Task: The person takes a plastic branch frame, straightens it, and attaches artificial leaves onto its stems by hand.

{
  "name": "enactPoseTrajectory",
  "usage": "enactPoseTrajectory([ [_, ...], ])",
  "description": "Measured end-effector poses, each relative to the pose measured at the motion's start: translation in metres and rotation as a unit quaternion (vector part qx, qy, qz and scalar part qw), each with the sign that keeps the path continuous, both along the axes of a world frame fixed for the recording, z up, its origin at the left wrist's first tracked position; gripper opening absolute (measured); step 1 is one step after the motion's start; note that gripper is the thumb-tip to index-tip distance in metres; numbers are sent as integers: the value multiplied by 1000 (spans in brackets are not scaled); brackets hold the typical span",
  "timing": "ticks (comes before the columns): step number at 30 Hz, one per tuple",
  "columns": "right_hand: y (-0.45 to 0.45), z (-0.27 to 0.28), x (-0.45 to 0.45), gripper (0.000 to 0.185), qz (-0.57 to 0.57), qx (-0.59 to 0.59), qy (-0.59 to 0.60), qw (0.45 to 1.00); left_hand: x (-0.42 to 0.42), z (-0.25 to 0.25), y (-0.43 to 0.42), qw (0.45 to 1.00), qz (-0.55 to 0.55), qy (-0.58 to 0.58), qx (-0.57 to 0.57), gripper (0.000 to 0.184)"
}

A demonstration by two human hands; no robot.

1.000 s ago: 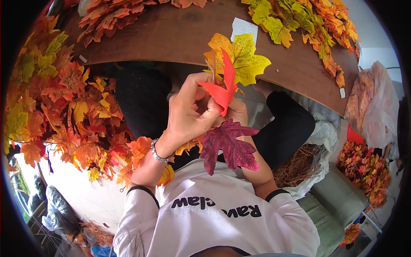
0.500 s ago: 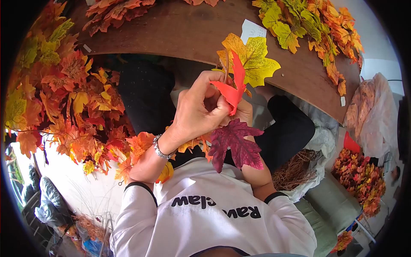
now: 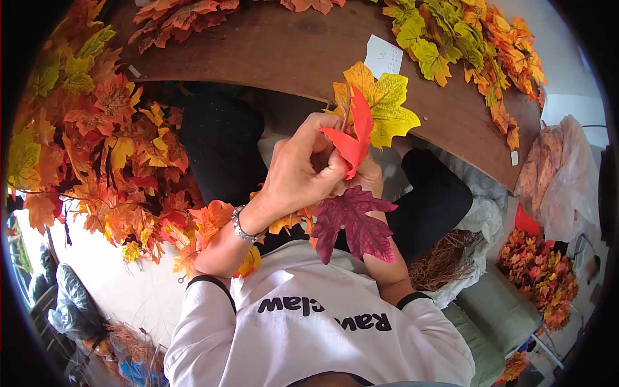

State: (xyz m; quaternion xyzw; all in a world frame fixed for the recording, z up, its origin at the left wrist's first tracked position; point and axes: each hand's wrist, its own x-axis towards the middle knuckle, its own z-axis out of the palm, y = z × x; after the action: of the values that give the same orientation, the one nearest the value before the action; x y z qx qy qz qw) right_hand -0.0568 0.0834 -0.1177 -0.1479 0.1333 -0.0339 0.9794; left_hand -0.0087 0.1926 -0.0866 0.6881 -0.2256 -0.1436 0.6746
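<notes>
My left hand (image 3: 303, 158), with a metal watch on the wrist, is closed in a pinch on the stem of an artificial leaf garland. A folded red leaf (image 3: 356, 137) stands up at its fingertips. Just beyond it spreads a yellow leaf (image 3: 387, 108) beside a thin brown stem. My right hand (image 3: 369, 175) is close against the left, mostly behind the leaves, and its fingers are hidden. Below both hands hangs a dark maroon leaf (image 3: 354, 224). Orange leaves (image 3: 213, 220) of the garland trail under my left forearm.
A brown wooden table (image 3: 258, 55) curves ahead, bearing orange leaves (image 3: 187, 22), green and yellow leaves (image 3: 445, 45) and a white paper note (image 3: 383, 57). A big heap of autumn leaves (image 3: 116, 148) fills the left. At right are brown twigs (image 3: 445, 261) and a plastic bag (image 3: 570, 180).
The yellow and red leaves have dipped slightly, and the maroon leaf hangs a little lower. My hands keep nearly the same place and pose.
</notes>
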Motion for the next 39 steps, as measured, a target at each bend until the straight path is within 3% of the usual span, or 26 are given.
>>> enactPoseTrajectory([
  [3, -1, 5, 1, 42, -14, -23, 28, 999, 0, 7, 2, 1000, -16, 25, 1, 31],
  [7, -23, -9, -2, 41, 78, -20, -8, 997, 3, 10, 9, 992, -77, 95, -29, 37],
  [13, -32, 1, -3, 36, 108, -103, -44, 988, 5, 0, 9, 996, -52, -57, -35, 35],
  [16, -33, 6, -5, 37, 131, -83, -82, 985, 7, -1, 12, 992, -97, -6, -84, 33],
  [19, -36, -4, -11, 39, 87, -172, -44, 980, 5, 5, 8, 992, -79, 51, -85, 32],
  [21, -44, -10, -16, 49, 110, -208, -52, 971, 6, 4, 11, 981, -125, 91, -118, 35],
  [25, -49, -29, -21, 53, 44, -171, -84, 981, 8, 12, 16, 939, -150, 291, -102, 34],
  [27, -40, -32, -22, 46, 6, -233, -118, 965, 11, 15, 12, 990, -115, 87, -8, 32],
  [28, -35, -33, -24, 42, -11, -284, -137, 949, 13, 15, 10, 995, -95, -17, 39, 31],
  [29, -38, -33, -25, 41, -18, -533, -133, 835, 15, 14, 10, 992, -74, -83, 67, 30],
  [30, -41, -33, -27, 40, -52, -740, -105, 663, 17, 13, 12, 983, -53, -149, 95, 29],
  [31, -41, -25, -25, 38, -67, -796, -125, 589, 19, 12, 13, 969, -32, -214, 123, 29],
  [32, -40, -18, -24, 37, -81, -845, -143, 509, 21, 13, 13, 976, -27, -190, 102, 29],
  [34, -23, -13, -20, 34, -63, -674, -88, 731, 25, 15, 14, 988, -15, -142, 59, 28],
  [35, -20, -9, -20, 35, -29, -572, -87, 815, 20, 16, 12, 996, -46, 50, -56, 26],
  [36, -17, -5, -19, 37, -5, -458, -75, 886, 18, 15, 12, 990, -53, 94, -93, 26],
  [38, -17, 6, -19, 48, 86, -217, -106, 967, 17, 11, 14, 968, -67, 180, -164, 26],
  [39, -19, 9, -18, 51, 108, -209, -90, 968, 16, 11, 13, 955, -62, 200, -208, 26],
])
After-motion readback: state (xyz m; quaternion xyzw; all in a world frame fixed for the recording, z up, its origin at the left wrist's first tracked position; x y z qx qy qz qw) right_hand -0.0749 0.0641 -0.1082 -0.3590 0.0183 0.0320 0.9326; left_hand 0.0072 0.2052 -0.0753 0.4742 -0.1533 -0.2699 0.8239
